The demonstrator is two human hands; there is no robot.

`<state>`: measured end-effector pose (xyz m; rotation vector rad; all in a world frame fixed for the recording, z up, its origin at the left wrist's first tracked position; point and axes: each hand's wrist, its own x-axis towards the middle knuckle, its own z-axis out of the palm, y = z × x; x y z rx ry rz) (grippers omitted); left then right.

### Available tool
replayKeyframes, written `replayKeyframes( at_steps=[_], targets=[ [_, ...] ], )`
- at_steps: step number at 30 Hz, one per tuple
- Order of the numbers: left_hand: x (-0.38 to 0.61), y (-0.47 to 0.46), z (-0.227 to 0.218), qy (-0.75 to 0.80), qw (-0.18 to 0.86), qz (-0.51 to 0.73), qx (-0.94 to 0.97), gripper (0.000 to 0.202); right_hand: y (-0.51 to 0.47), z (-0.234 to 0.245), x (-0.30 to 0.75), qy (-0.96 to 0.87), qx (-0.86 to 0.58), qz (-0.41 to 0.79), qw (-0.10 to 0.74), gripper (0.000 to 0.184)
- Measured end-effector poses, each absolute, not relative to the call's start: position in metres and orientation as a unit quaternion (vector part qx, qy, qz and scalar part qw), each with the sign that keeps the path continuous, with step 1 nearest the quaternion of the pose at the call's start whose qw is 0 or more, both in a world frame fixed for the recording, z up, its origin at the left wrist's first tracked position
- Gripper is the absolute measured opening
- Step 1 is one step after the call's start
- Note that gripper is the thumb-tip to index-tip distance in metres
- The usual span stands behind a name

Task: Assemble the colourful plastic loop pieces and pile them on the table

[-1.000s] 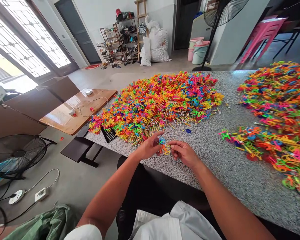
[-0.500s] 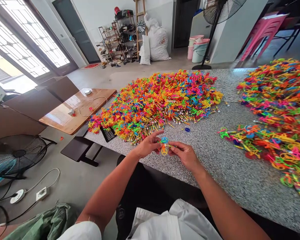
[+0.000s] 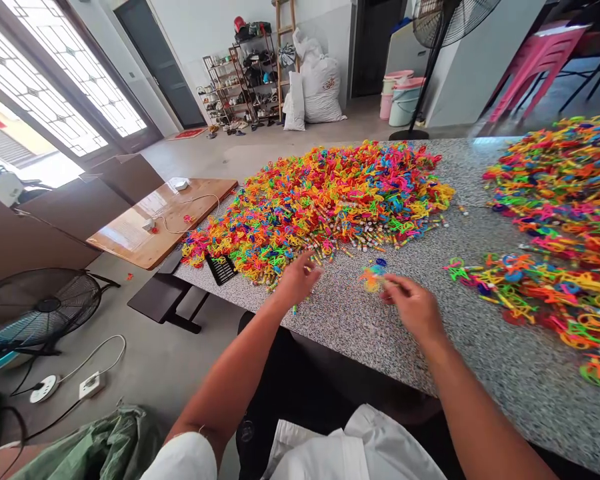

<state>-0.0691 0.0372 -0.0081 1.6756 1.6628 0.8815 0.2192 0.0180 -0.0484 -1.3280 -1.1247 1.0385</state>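
My right hand (image 3: 416, 308) is closed on the yellow-green stick end of a small colourful plastic toy (image 3: 373, 276), whose blue and orange looped head is blurred by motion. It holds the toy above the speckled stone table (image 3: 350, 327). At the near edge of the large pile of plastic toys (image 3: 325, 193), my left hand (image 3: 297, 281) has its thumb and fingers apart. A short green-yellow tip (image 3: 295, 309) shows below that palm; I cannot tell whether it is held or lies on the table. One dark blue piece (image 3: 378, 263) lies beyond the toy.
A second toy pile (image 3: 565, 200) stretches along the right side, its near part (image 3: 535, 293) spreading toward me. A black slotted tray (image 3: 221, 269) sits at the table's left edge. Beyond it are a wooden board (image 3: 145, 233) and a floor fan (image 3: 45, 307).
My hands were together around the toy. Now they are apart: my right hand has carried the toy to the right, and my left has moved slightly left toward the large pile.
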Motion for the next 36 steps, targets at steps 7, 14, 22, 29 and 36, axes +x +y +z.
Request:
replayKeyframes(
  at_steps=[7, 14, 22, 29, 36],
  targets=[
    [-0.156, 0.050, -0.002, 0.769, 0.062, 0.136, 0.622, 0.041, 0.043, -0.060, 0.203, -0.346, -0.583, 0.453, 0.579, 0.036],
    [-0.157, 0.068, -0.023, 0.728, 0.066, 0.116, 0.672, 0.027, 0.018, -0.060, 0.056, -0.796, -0.510, 0.251, 0.210, 0.022],
    [-0.160, 0.076, -0.014, 0.719, 0.202, 0.421, 0.515, 0.012, 0.026, -0.055, 0.051, -0.808, -0.553, 0.157, 0.128, 0.024],
    [-0.130, 0.046, -0.005, 0.529, 0.539, 0.579, 0.307, 0.034, 0.028, -0.055, 0.038, -0.848, -0.484, 0.173, 0.127, 0.021],
    [-0.115, 0.028, -0.001, 0.492, 0.604, 0.574, 0.255, 0.034, 0.042, -0.058, 0.049, -0.748, -0.552, 0.291, 0.227, 0.002]
  ],
)
